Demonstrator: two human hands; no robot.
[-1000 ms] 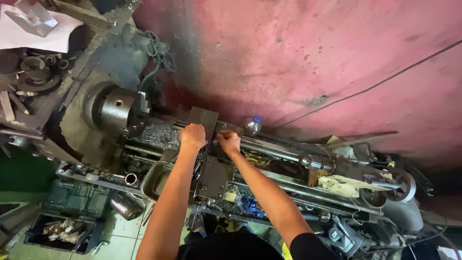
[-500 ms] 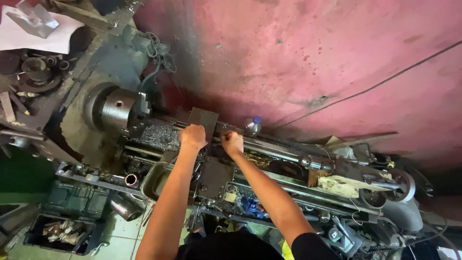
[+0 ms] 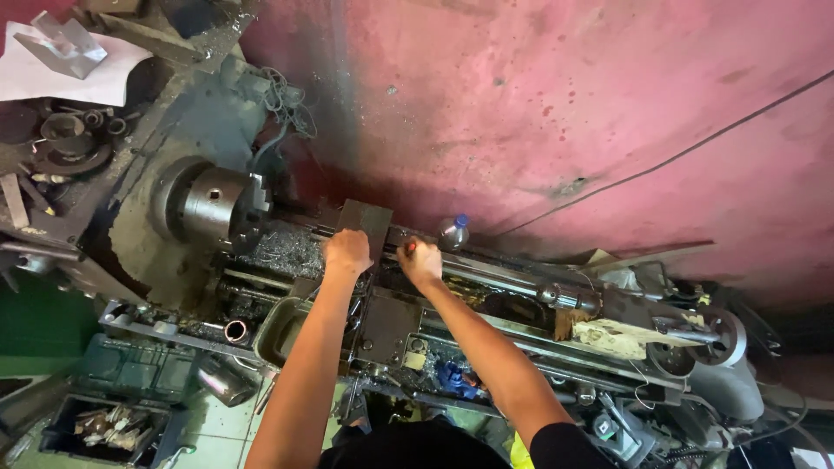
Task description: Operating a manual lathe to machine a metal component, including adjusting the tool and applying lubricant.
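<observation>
I look down on a grimy metal lathe [image 3: 486, 313] set against a pink wall. My left hand [image 3: 347, 252] is closed over the near edge of a dark rectangular metal block [image 3: 366, 221] on the carriage. Just right of it, my right hand [image 3: 420, 260] is closed around a small tool with a red handle [image 3: 409, 248], beside the block. The steel chuck [image 3: 221, 207] sits to the left, with a heap of metal shavings [image 3: 282, 252] between it and my hands.
A plastic bottle with a blue cap [image 3: 452, 233] stands behind the bed. The tailstock handwheel [image 3: 717, 337] is at the right. A chip tray [image 3: 282, 330] and a bin of scrap [image 3: 109, 427] lie below left. Paper [image 3: 65, 74] and loose parts rest on the headstock.
My right hand has shifted slightly right and down along the block's side. My left hand stays on the block.
</observation>
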